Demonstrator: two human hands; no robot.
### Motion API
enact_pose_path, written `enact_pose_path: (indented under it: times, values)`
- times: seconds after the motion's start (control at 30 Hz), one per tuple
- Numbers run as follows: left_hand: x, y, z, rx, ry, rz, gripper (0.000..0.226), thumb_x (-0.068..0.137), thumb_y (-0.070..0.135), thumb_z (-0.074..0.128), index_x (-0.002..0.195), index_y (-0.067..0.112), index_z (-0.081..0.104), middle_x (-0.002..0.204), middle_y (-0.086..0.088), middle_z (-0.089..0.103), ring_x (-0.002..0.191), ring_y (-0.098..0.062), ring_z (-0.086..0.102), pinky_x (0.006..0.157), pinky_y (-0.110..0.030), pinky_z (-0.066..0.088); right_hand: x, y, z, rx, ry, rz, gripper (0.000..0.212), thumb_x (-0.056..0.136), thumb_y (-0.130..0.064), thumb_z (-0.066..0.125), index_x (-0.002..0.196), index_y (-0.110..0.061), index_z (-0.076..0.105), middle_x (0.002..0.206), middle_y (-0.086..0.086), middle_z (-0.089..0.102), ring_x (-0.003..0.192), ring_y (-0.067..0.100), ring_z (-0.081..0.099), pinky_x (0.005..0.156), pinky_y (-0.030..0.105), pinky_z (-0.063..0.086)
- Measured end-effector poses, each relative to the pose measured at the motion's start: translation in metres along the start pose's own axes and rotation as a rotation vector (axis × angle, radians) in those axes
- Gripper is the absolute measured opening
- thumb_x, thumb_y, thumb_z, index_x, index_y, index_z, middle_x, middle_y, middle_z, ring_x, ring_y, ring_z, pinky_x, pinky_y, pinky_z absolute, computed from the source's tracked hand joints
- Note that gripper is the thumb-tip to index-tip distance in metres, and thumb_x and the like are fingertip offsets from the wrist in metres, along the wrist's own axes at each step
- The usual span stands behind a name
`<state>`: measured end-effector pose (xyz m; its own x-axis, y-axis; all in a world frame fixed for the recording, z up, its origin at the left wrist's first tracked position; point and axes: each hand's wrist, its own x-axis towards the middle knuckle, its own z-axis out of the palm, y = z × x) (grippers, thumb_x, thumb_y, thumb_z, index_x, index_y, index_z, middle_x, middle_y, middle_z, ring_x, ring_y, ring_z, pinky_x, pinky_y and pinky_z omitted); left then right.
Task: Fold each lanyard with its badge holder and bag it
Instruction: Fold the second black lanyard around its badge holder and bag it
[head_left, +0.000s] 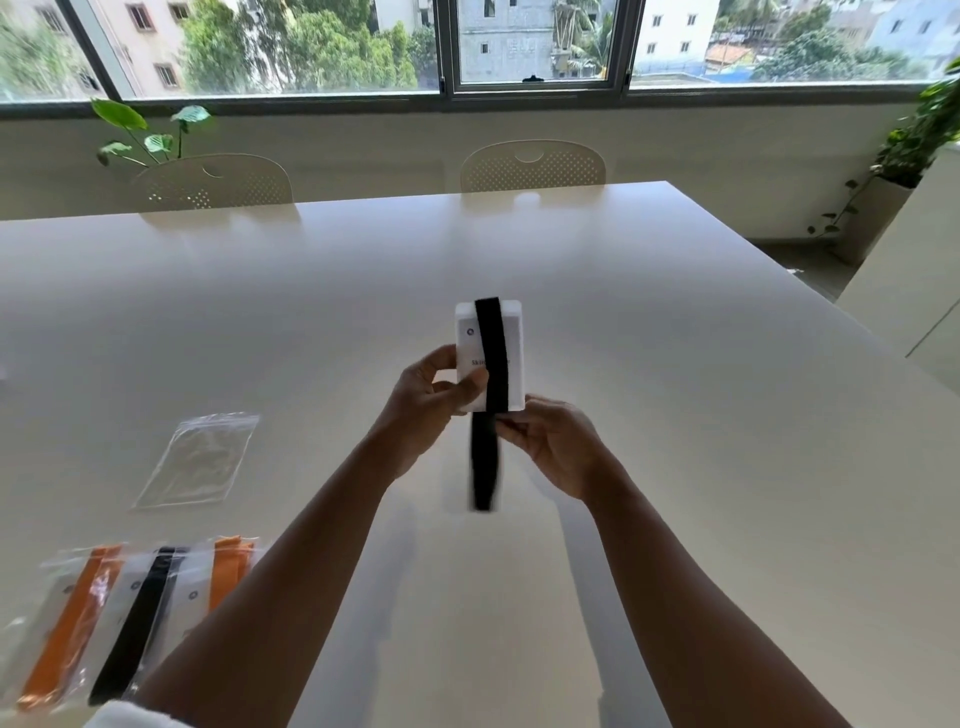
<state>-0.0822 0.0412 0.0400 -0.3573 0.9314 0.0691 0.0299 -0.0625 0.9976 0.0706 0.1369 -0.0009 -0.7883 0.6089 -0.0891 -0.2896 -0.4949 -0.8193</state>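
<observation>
I hold a white badge holder (511, 332) upright above the table, with a black lanyard (492, 353) running down its front and hanging below as a blurred loop. My left hand (428, 397) grips the holder's lower left edge, thumb on the front. My right hand (558, 441) pinches the lanyard just under the holder's bottom edge. An empty clear zip bag (200, 460) lies flat on the table to the left.
At the near left lie three filled bags: orange lanyard (67, 623), black lanyard (137, 618) and another orange one (226, 577). The white table (675, 415) stretches ahead, with two chairs (532, 166) behind it. Potted plants stand by the window.
</observation>
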Motion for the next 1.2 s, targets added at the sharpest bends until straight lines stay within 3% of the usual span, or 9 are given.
enact_pose_path:
  times: [0.1,0.17,0.27,0.43,0.6,0.77,0.9,1.07,1.2]
  values:
    - [0.002,0.001,0.001,-0.066,0.007,-0.021,0.044,0.085,0.026,0.068,0.124,0.007,0.062,0.116,-0.015,0.07,0.099,-0.029,0.069,0.082,-0.037,0.057,-0.001,0.0,0.0,-0.052,-0.054,-0.003,0.029,0.08,-0.001,0.067,0.108,-0.001,0.069,0.108,0.022,0.071,0.102,0.031,0.068,0.093,0.034,0.055]
    - [0.002,0.0,0.002,-0.139,-0.014,-0.047,0.038,0.088,0.021,0.065,0.124,0.008,0.061,0.112,-0.012,0.072,0.1,-0.026,0.07,0.087,-0.037,0.059,-0.001,-0.001,-0.001,-0.064,-0.067,-0.012,0.039,0.078,-0.001,0.071,0.116,-0.002,0.062,0.106,0.018,0.071,0.103,0.031,0.067,0.091,0.036,0.054]
    - [0.001,-0.002,0.003,-0.145,-0.006,-0.054,0.032,0.092,0.016,0.063,0.123,0.01,0.06,0.108,-0.01,0.073,0.098,-0.024,0.071,0.087,-0.036,0.059,-0.002,-0.002,0.0,-0.03,-0.097,-0.003,0.046,0.079,0.001,0.066,0.124,0.001,0.054,0.107,0.02,0.069,0.106,0.033,0.066,0.091,0.039,0.052]
    - [0.003,-0.005,0.005,-0.037,0.107,-0.038,0.029,0.094,0.016,0.065,0.122,0.011,0.06,0.111,-0.012,0.073,0.099,-0.025,0.07,0.085,-0.035,0.059,-0.005,-0.003,0.001,-0.037,-0.137,0.057,0.037,0.088,-0.006,0.06,0.123,0.006,0.055,0.113,0.023,0.065,0.107,0.039,0.064,0.091,0.043,0.052]
    - [0.008,-0.009,0.006,0.085,0.26,0.053,0.018,0.092,0.018,0.069,0.11,0.02,0.064,0.103,-0.005,0.074,0.089,-0.02,0.071,0.072,-0.024,0.059,-0.01,-0.002,0.003,-0.205,-0.015,0.091,0.03,0.081,-0.008,0.071,0.109,0.001,0.066,0.1,0.018,0.072,0.09,0.031,0.07,0.079,0.032,0.056]
    - [0.012,-0.02,0.005,0.437,0.414,0.141,0.013,0.089,0.028,0.071,0.101,0.024,0.068,0.092,0.012,0.072,0.078,-0.005,0.066,0.065,-0.019,0.05,-0.009,-0.01,0.005,-0.184,0.106,0.06,0.024,0.079,-0.006,0.076,0.096,-0.002,0.06,0.094,0.024,0.071,0.077,0.029,0.07,0.067,0.03,0.057]
    - [0.006,-0.03,0.013,0.521,0.396,0.127,0.008,0.087,0.03,0.07,0.094,0.031,0.069,0.085,0.017,0.073,0.079,0.004,0.067,0.066,-0.02,0.055,-0.005,-0.02,0.001,-0.031,0.181,0.011,0.018,0.078,0.0,0.075,0.085,-0.002,0.059,0.09,0.024,0.07,0.082,0.031,0.072,0.072,0.029,0.058]
    - [0.003,-0.04,0.03,0.503,0.344,0.099,0.013,0.088,0.028,0.068,0.101,0.026,0.072,0.086,0.013,0.074,0.082,-0.002,0.07,0.069,-0.025,0.056,-0.006,-0.025,-0.008,0.156,0.238,-0.065,0.032,0.077,0.0,0.077,0.104,0.006,0.06,0.105,0.028,0.069,0.1,0.035,0.07,0.081,0.031,0.058]
    - [0.004,-0.044,0.049,0.318,0.264,-0.018,0.016,0.093,0.024,0.065,0.106,0.021,0.074,0.091,0.004,0.076,0.087,-0.015,0.073,0.08,-0.038,0.06,-0.016,-0.019,-0.016,-0.171,0.338,-0.21,0.02,0.08,-0.014,0.079,0.096,-0.011,0.069,0.103,0.009,0.075,0.093,0.018,0.072,0.074,0.023,0.056]
